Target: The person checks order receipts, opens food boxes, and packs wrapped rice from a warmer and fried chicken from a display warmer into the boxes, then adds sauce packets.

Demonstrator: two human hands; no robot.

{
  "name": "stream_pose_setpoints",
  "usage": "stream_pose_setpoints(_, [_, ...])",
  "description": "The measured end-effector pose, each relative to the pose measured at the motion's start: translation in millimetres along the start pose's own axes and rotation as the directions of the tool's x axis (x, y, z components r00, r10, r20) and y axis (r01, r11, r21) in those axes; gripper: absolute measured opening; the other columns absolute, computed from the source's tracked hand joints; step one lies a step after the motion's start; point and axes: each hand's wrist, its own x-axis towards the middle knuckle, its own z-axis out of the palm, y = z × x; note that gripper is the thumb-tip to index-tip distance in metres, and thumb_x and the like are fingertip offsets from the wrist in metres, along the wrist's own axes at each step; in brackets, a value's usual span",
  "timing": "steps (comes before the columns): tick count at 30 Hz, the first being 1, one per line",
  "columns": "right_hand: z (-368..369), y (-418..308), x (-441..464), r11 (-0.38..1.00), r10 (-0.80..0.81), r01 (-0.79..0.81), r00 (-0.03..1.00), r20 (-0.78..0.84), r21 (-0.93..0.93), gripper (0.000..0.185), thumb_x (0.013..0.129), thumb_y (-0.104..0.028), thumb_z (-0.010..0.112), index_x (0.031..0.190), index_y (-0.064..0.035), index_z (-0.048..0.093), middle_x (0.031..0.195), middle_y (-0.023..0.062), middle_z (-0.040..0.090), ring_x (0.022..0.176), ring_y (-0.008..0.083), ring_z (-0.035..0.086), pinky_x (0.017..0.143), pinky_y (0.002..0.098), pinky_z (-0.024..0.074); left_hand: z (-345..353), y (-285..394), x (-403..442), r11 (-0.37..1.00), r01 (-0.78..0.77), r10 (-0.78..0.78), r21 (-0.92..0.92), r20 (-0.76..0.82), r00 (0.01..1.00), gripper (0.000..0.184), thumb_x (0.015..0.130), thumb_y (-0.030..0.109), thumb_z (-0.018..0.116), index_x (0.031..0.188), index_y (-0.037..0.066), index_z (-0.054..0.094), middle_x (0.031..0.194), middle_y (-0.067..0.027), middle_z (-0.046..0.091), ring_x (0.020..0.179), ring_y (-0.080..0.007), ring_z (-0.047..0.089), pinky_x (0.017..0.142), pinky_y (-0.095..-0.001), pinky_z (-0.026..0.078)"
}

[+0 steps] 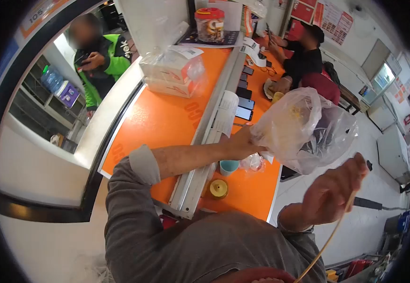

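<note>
Orange worktop [167, 118] beside a wide window, split lengthwise by a metal rail [189, 191], with plastic-wrapped boxes [167, 86] toward the far left corner and phones [245, 103] lined up right of the rail. Beyond the window, a person in a green jacket [116, 63]; by the far right edge, a co-worker in dark clothing [305, 57]. Clear plastic bag [287, 129] aloft over the worktop's right edge, with a teal cup [229, 167] and a round yellow lid [218, 188] lower down, toward the near edge; something yellowish within, too blurred to name. Left hand [241, 143] clamped on the bag's side; right hand [334, 193] apart from it, fingers curled together, seemingly on a thin pale strand [328, 240] trailing downward. Best to keep the left grip firm on bunched plastic, to limit slipping or tearing, and to hold the bag steady, well above the cup. Probably wise to keep the strand free of loose folds and under light, even tension. Left forearm stretched almost straight across the rail, bare below a turned-back cuff. Right arm bent, hand raised beyond the worktop's right edge.
</note>
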Motion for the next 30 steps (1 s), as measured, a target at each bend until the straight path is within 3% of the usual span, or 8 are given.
stream_pose_setpoints(3, [-12,-49,6,0.904,-0.312,0.335,0.942,0.127,-0.265,0.007,0.100,-0.012,0.042,0.102,-0.0049,0.042,0.083,0.0031,0.043,0.065,0.0119,0.043,0.067,0.0264,0.0441,3,-9,-4,0.999,0.022,-0.022,-0.039,-0.007,1.000,0.037,0.081,0.020,0.073,0.109,0.000,0.061,0.095,-0.0120,0.067,0.090,-0.0245,0.065,0.088,-0.0374,0.048])
stream_pose_setpoints(8, [-6,-98,-5,-0.064,-0.716,0.819,0.360,0.598,-0.570,0.017,0.096,-0.020,0.048,0.085,-0.0078,0.045,0.065,0.0025,0.041,0.060,0.0134,0.042,0.059,0.0331,0.0430,-11,25,2,0.991,0.032,-0.007,-0.127,0.195,0.981,0.034,0.083,0.019,0.070,0.110,0.002,0.060,0.099,-0.0109,0.067,0.090,-0.0238,0.064,0.086,-0.0356,0.049])
stream_pose_setpoints(14, [-22,-65,-21,-0.402,-0.107,0.539,0.775,0.622,-0.741,0.037,0.102,-0.030,0.043,0.103,0.0059,0.049,0.077,0.0245,0.059,0.063,0.0241,0.053,0.058,0.0404,0.0411,-15,46,-1,0.995,0.006,0.029,-0.096,0.363,0.931,0.029,0.087,0.015,0.065,0.110,-0.001,0.057,0.098,-0.0102,0.067,0.089,-0.0181,0.064,0.080,-0.0324,0.050])
stream_pose_setpoints(17, [-49,-99,-25,-0.627,-0.045,0.515,0.725,0.687,-0.584,0.074,0.084,-0.057,0.058,0.123,0.0040,0.043,0.112,0.0333,0.054,0.096,0.0374,0.056,0.086,0.0486,0.0409,-19,58,-3,0.993,0.092,-0.050,-0.077,0.428,0.902,0.031,0.088,0.015,0.064,0.113,-0.001,0.056,0.098,-0.0108,0.067,0.089,-0.0167,0.063,0.080,-0.0318,0.050])
stream_pose_setpoints(20, [-58,-54,-10,-0.382,-0.423,0.370,0.745,0.516,-0.847,0.116,0.062,-0.074,0.072,0.141,-0.0001,0.029,0.137,0.0343,0.038,0.125,0.0416,0.044,0.106,0.0501,0.0290,-12,36,-2,0.994,-0.012,0.054,-0.106,0.404,0.913,0.033,0.088,0.016,0.065,0.115,-0.001,0.056,0.098,-0.0108,0.067,0.088,-0.0166,0.063,0.079,-0.0313,0.051])
stream_pose_setpoints(22, [-84,-54,-27,-0.292,-0.211,0.303,0.905,0.370,-0.907,0.140,0.050,-0.076,0.078,0.151,-0.0043,0.012,0.150,0.0295,0.025,0.136,0.0381,0.035,0.111,0.0484,0.0245,-9,37,-4,0.989,0.041,0.019,-0.142,0.400,0.916,0.034,0.088,0.018,0.066,0.114,-0.001,0.057,0.097,-0.0108,0.067,0.087,-0.0170,0.063,0.079,-0.0312,0.051])
stream_pose_setpoints(25, [-124,-48,-60,0.028,-0.250,-0.089,0.964,-0.093,-0.996,0.114,0.062,-0.054,0.083,0.146,-0.0027,0.027,0.151,0.0216,0.029,0.131,0.0299,0.041,0.107,0.0438,0.0332,-8,41,-5,0.941,0.263,-0.126,-0.211,0.502,0.855,0.036,0.086,0.022,0.069,0.111,-0.002,0.059,0.097,-0.0121,0.068,0.088,-0.0192,0.064,0.080,-0.0319,0.051])
stream_pose_setpoints(30, [-183,-91,-118,-0.038,-0.211,-0.346,0.920,-0.331,-0.937,0.069,0.077,-0.030,0.074,0.132,-0.0002,0.046,0.134,0.0168,0.050,0.118,0.0266,0.053,0.098,0.0405,0.0452,-13,52,5,0.971,0.189,-0.231,0.144,0.761,0.606,0.048,0.078,0.033,0.076,0.110,0.000,0.063,0.106,-0.0175,0.067,0.098,-0.0274,0.065,0.086,-0.0352,0.050])
